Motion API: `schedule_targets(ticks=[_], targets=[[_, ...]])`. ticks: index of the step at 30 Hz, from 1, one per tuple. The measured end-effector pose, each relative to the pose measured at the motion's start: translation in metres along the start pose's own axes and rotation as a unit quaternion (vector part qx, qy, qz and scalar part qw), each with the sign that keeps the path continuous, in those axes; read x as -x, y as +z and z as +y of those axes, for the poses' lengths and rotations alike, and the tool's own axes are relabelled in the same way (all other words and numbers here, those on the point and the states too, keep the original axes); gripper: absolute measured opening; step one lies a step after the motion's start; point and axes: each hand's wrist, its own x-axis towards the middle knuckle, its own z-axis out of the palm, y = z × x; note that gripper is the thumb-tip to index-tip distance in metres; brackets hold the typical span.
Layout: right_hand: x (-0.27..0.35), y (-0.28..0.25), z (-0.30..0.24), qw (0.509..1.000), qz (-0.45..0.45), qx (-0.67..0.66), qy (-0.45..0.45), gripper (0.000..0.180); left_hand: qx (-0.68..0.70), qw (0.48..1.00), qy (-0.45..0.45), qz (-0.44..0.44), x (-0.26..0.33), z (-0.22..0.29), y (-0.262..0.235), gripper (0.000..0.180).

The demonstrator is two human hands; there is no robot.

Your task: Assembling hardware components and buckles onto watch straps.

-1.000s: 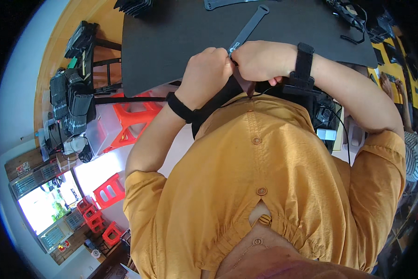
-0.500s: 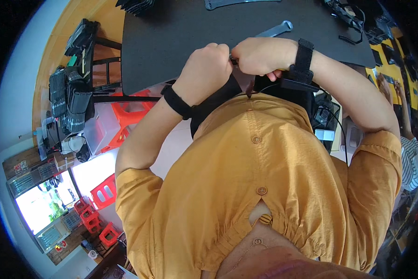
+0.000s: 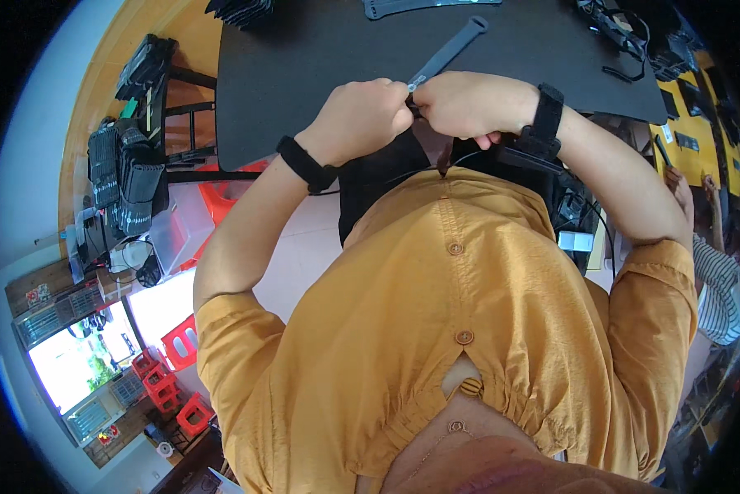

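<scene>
My left hand and my right hand are closed and almost meet above the near edge of the black table. Between them they grip a flat grey strap. Its long free end, rounded at the tip, slants up and to the right over the tabletop. The part pinched by my fingers is mostly hidden by the knuckles. Each wrist wears a black band, and a dark box-like piece hangs under the right one.
Another grey strap lies at the table's far edge. A dark stack sits far left, black cabled gear far right. Bundled black straps hang at left beside red stools. Another person's hand shows at right.
The strap's free end has swung left and upward, now rising from between my hands. My left forearm has shifted slightly left. The other person's hand at right has moved.
</scene>
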Motion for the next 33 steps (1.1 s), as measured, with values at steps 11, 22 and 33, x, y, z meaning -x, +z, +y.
schedule_targets(ticks=[11,22,33], targets=[[0.001,0.004,0.012,0.96,0.006,-0.276,-0.037,0.025,0.118,0.984,-0.104,0.082,0.004,0.005,0.008,0.013],[-0.007,-0.009,-0.002,0.993,-0.025,-0.106,-0.05,0.027,0.119,0.989,-0.077,0.046,0.009,-0.002,-0.005,0.018],[-0.009,-0.002,0.001,0.981,0.005,-0.191,-0.03,0.026,0.161,0.967,-0.154,0.124,0.019,-0.004,0.003,0.023]])
